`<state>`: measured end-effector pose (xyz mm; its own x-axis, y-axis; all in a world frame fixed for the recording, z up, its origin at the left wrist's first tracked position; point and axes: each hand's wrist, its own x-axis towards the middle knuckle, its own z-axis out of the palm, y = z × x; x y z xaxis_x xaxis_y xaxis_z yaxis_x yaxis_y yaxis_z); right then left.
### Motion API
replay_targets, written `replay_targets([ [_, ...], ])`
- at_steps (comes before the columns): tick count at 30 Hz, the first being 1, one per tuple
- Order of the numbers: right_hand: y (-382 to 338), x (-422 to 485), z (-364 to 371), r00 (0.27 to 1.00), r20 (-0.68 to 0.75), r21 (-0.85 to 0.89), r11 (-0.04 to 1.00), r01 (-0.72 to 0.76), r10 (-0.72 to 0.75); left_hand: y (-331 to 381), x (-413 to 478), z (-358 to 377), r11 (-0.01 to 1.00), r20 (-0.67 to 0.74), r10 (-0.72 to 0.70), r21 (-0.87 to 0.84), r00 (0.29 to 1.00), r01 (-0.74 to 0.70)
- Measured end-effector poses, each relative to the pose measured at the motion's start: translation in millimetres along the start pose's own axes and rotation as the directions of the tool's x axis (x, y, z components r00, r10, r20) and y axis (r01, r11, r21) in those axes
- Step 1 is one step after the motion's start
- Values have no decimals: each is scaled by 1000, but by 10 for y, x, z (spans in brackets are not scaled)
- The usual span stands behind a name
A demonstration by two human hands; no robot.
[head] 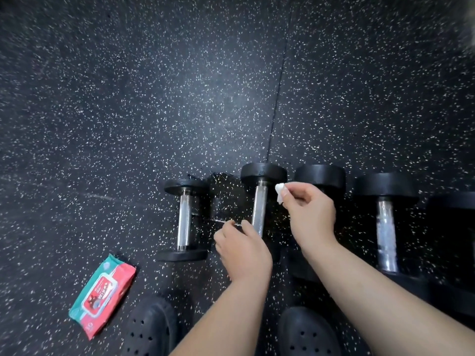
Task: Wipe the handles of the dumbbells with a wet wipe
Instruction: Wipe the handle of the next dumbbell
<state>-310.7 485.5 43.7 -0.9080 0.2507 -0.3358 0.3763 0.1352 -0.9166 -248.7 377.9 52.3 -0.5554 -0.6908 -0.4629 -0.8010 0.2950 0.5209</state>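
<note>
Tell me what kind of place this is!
Most likely a gym or a home workout room. The floor is black speckled rubber matting, and a row of dumbbells lies on it. The right hand pinches a wet wipe, with a wipes pack nearby.
</note>
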Motion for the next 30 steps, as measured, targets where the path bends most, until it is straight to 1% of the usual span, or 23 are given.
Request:
replay_targets([
  [2, 33, 3, 80, 1000, 4, -49, 999, -4, 4, -36, -64, 21, 999, 18, -45, -10, 999, 46],
  [5, 99, 12, 170, 999, -4, -55, 998, -33, 33, -100, -148, 22, 996, 76, -85, 26, 993, 83],
  [9, 153, 96, 167, 1000, -2, -71, 997, -21, 21, -143, -169, -47, 980, 200, -39, 201, 979, -2],
  [12, 180, 161, 177, 1000, -15, -81, 997, -20, 19, -142, -143, -90, 951, 257, -61, 309, 965, -23],
  [15, 234, 211, 259, 999, -28, -86, 996, -39, 37, -143, -111, -79, 931, 280, -85, 363, 956, -24],
  [17, 246, 214, 335, 999, -32, -124, 992, -24, 20, -131, -108, -67, 916, 289, -106, 401, 951, -19],
  [22, 226, 178, 420, 989, -25, -250, 959, 136, -147, -96, -112, -55, 897, 285, -131, 443, 949, -9],
  [23, 249, 183, 420, 989, -29, -259, 956, 135, -148, -96, -118, -53, 895, 288, -127, 445, 949, -16],
  [24, 278, 195, 415, 992, -42, -260, 960, 102, -117, -96, -126, -54, 893, 289, -120, 449, 950, -24],
  [27, 326, 237, 400, 996, -79, -183, 981, -61, 47, -92, -142, -57, 890, 288, -109, 455, 951, -36],
  [28, 319, 239, 400, 996, -71, -153, 986, -68, 57, -83, -143, -59, 887, 288, -107, 461, 952, -40],
  [30, 270, 202, 428, 999, -46, -168, 986, 13, -21, -62, -145, -64, 881, 287, -111, 472, 951, -40],
])
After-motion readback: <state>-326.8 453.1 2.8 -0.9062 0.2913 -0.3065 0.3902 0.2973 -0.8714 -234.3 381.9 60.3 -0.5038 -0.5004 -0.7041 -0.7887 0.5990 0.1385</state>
